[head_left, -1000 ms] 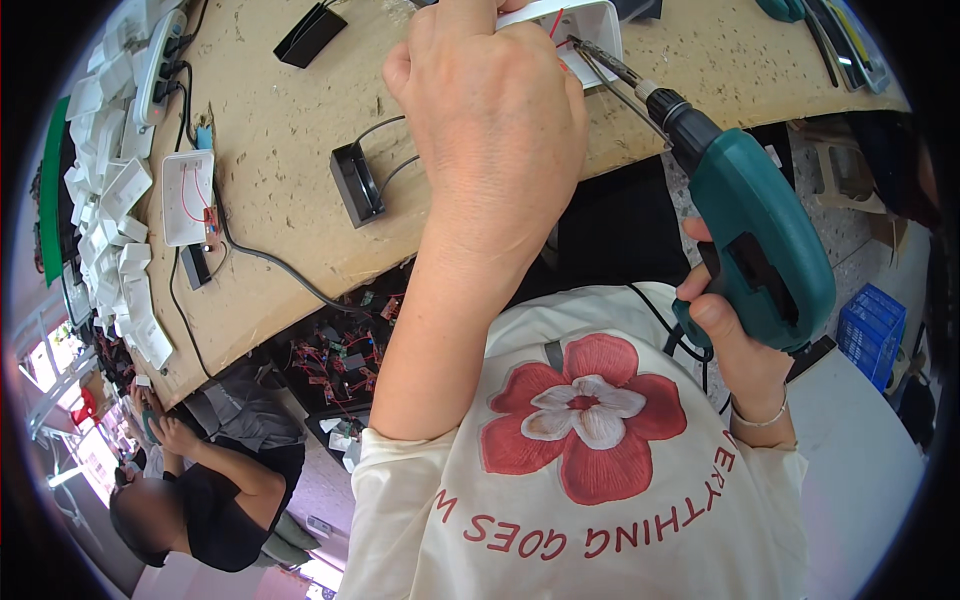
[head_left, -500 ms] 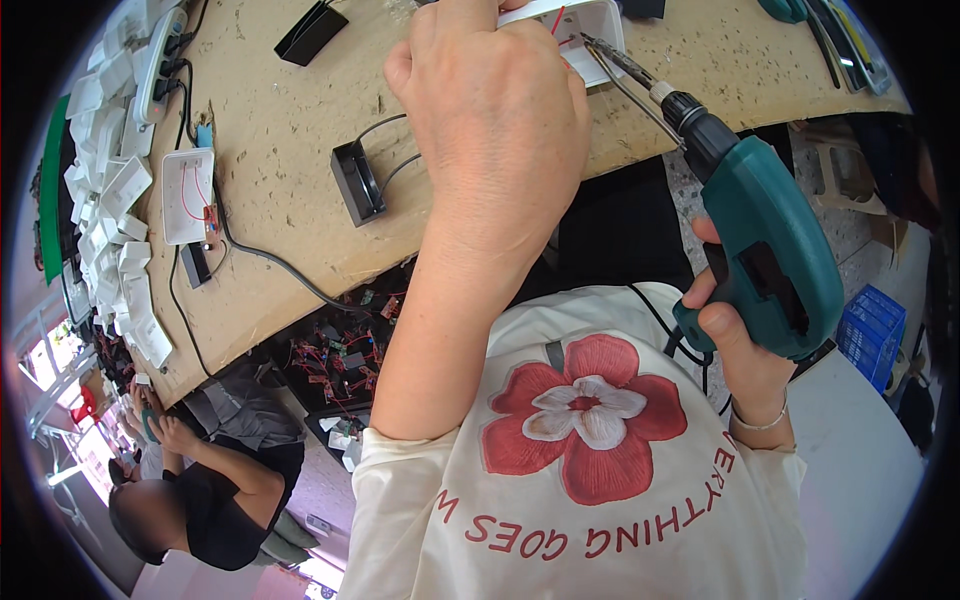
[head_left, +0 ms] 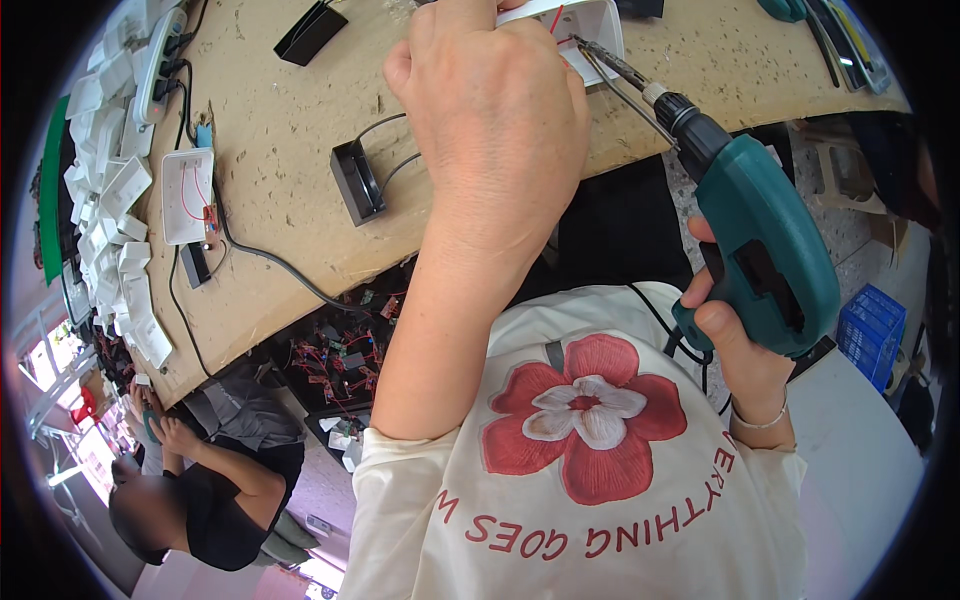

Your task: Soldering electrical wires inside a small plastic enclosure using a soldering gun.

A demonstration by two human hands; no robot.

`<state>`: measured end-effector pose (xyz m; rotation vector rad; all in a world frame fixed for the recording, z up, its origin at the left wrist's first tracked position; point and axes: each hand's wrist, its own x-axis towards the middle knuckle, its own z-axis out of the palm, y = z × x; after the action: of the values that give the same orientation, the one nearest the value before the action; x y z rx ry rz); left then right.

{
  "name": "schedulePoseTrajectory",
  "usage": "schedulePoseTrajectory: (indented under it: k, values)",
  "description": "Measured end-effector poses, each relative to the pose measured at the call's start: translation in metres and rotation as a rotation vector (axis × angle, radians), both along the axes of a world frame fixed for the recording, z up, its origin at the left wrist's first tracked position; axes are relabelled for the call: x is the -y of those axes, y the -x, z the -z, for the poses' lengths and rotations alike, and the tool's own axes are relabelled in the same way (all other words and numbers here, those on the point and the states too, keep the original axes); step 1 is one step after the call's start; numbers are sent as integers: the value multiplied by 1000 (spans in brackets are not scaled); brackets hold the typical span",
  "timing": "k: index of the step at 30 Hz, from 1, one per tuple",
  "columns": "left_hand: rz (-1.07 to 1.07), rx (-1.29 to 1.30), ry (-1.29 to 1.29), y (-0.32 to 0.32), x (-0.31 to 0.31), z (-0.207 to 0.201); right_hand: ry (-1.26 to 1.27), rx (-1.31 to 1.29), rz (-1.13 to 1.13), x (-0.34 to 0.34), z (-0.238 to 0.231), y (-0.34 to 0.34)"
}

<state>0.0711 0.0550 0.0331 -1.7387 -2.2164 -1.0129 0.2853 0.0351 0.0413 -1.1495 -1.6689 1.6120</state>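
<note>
A green soldering gun (head_left: pixel 785 215) with a black nose is in my right hand (head_left: pixel 735 335), fingers wrapped round its grip. Its metal tip and a thin feed tube reach into a white plastic case (head_left: pixel 612 28) at the table's far edge of view. Inside that case a red wire (head_left: pixel 557 18) stands up close to the tip. My left hand (head_left: pixel 495 105) is closed, its back toward me, over the left part of the case. Its fingertips are hidden, so what they pinch cannot be made out.
Left of my forearm lies an open black box (head_left: pixel 358 185) with a cable; another black box (head_left: pixel 310 33) is farther off. A white case with red wires (head_left: pixel 187 198) lies near piled white cases (head_left: pixel 105 190) and a power strip (head_left: pixel 160 65). A co-worker (head_left: pixel 215 480) sits at the lower left.
The soldering gun and my right hand have shifted slightly left and up, bringing the tip a little deeper into the white case. My left hand stays in place.
</note>
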Motion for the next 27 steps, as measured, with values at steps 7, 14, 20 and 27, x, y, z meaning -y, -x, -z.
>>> schedulePoseTrajectory:
  k: [7, 14, 20, 27]
  values:
    - [3, 4, 4, 0, -1, 1, 34, 6, 5, 0, -2, 1]
    - [-5, 26, 16, 0, 0, 0, 14, 0, 23, 1, -3, 1]
    - [-7, -1, 8, 0, 0, 1, 40, 4, 46, 3, -4, 0]
    - [-3, 22, 12, 1, 0, 1, 50, -35, 52, 2, -2, 1]
